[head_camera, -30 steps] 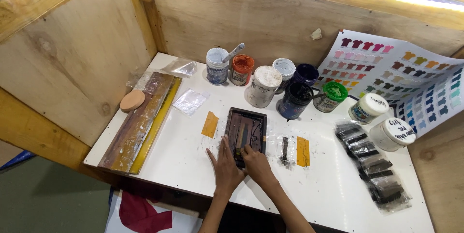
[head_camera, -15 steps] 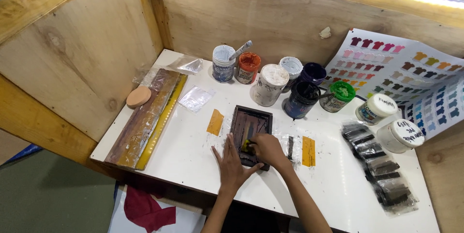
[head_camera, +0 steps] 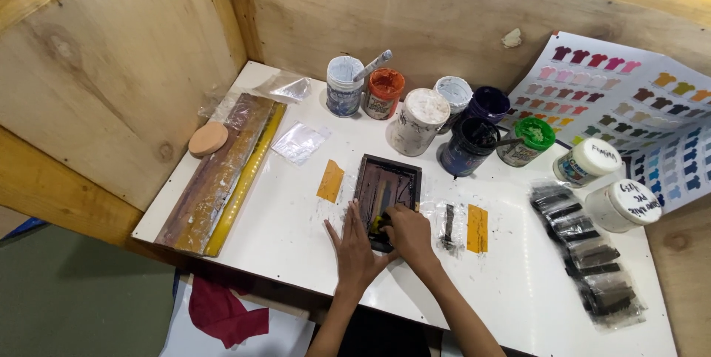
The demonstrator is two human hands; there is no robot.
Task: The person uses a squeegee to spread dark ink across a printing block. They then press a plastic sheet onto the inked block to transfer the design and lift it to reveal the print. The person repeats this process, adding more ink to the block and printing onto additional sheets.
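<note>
Two hands: at near edge of white table [head_camera: 518,290], both on small dark screen frame [head_camera: 386,195].
Left hand [head_camera: 354,247]: open, fingers spread flat, pressing table and frame's near-left corner.
Right hand [head_camera: 409,232]: closed around small yellow squeegee [head_camera: 382,222] at frame's near end.
Frame: flat on table, centre, between two yellow tape strips [head_camera: 330,181]; mesh dark, streaked.
Progress: judged mid-print; squeegee already at near end of mesh, frame not yet lifted, print beneath hidden.
Paint pots: seven in a cluster behind frame; white-blue pot [head_camera: 344,87] with stick, orange pot [head_camera: 383,93], large white pot [head_camera: 418,121], pale pot [head_camera: 452,95], navy pot [head_camera: 486,104], black pot [head_camera: 467,145], green pot [head_camera: 525,141].
Lidded tubs: two white, right of pots [head_camera: 586,162], [head_camera: 623,206].
Black swatches: row in clear wrap, far right [head_camera: 592,253].
Test piece: black smear on clear film just right of frame [head_camera: 447,222].
Colour chart: sheet of shirt shapes leaning on right wall [head_camera: 629,105].
Long squeegee: wood and yellow, along left edge [head_camera: 219,173]; round tan pad [head_camera: 208,138] beside it.
Clear bags: two, left of centre [head_camera: 298,142].
Red cloth: below table, near side [head_camera: 222,311].
</note>
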